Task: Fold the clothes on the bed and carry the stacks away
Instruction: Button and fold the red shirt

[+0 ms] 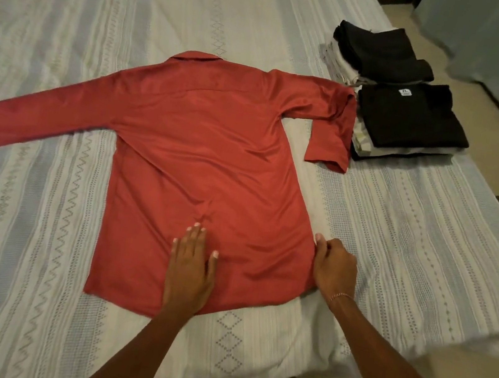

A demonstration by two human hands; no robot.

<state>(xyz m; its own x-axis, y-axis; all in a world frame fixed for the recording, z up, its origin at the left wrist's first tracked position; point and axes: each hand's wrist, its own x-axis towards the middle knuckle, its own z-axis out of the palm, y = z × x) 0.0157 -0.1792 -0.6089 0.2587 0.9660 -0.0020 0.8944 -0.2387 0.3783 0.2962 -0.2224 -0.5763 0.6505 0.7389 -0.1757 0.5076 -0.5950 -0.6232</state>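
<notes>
Item: red long-sleeved shirt (209, 163), collared, laid back-side up and spread flat across the centre of the frame on the striped bedspread (35, 253). One sleeve ran out straight toward the left edge of the frame; the other was bent back on itself at upper right, its cuff just beside the nearer stack of folded clothes (405, 125). A second stack (380, 54) sat above it in the upper right.

Hands: the left hand (191, 269) lay flat on the hem area, lower centre, fingers straight and pressing the cloth. The right hand (335, 269) rested at the shirt's right side seam, fingers curled, appearing to pinch the edge; the grip itself was partly hidden.

Handling, as judged: fabric looked thin, smooth and slightly glossy, so light, limp and inclined to slide on itself. No stiffness to rely on; folds would need pressing down to stay. Best taken at seams, shoulder and hem edge rather than mid-panel, with one palm anchoring while the other carried the side over.

Condition: unfolded; faint creases near the hem.
</notes>
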